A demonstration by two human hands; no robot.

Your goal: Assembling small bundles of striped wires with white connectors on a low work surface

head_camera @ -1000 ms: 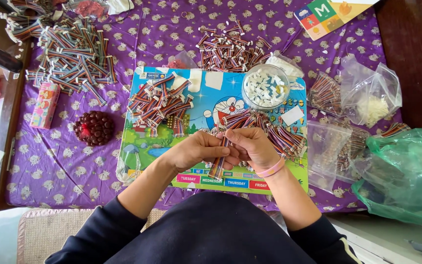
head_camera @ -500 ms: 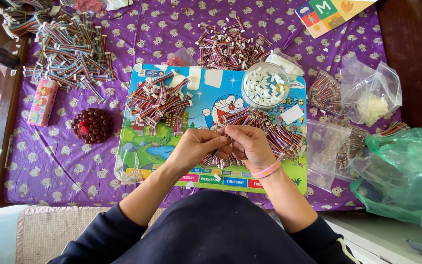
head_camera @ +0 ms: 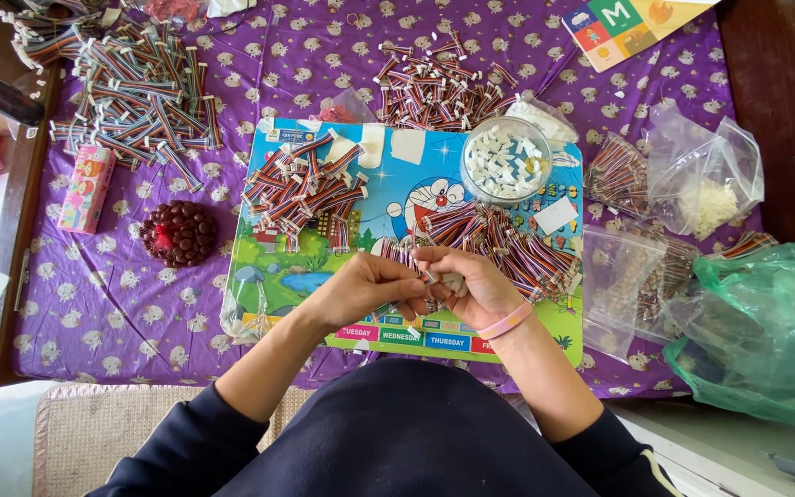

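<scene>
A short striped ribbon cable (head_camera: 409,259) is pinched between both hands over the near middle of the picture board (head_camera: 397,189). The left hand (head_camera: 365,293) is closed on one end with fingertips, and the right hand (head_camera: 471,285), with a pink band at the wrist, is curled round the other end, where something small and white is held; what exactly cannot be told. The cable is judged light, soft and bendy, likely to slip from a loose grip, so it is best taken near its ends, by the stiffer white tips.

Just right of the hands a loose heap of cables (head_camera: 508,244) is spread on the board; another heap (head_camera: 301,189) lies to the far left of it. A clear bowl of white plastic pieces (head_camera: 506,164) stands at the board's far right corner. Further piles (head_camera: 140,92) are scattered on the purple cloth (head_camera: 94,304), with a dark red beaded object (head_camera: 178,233) to the left and clear bags (head_camera: 706,179) to the right. Open room is left mainly on the near left of the cloth; the table edge runs close to the body.
</scene>
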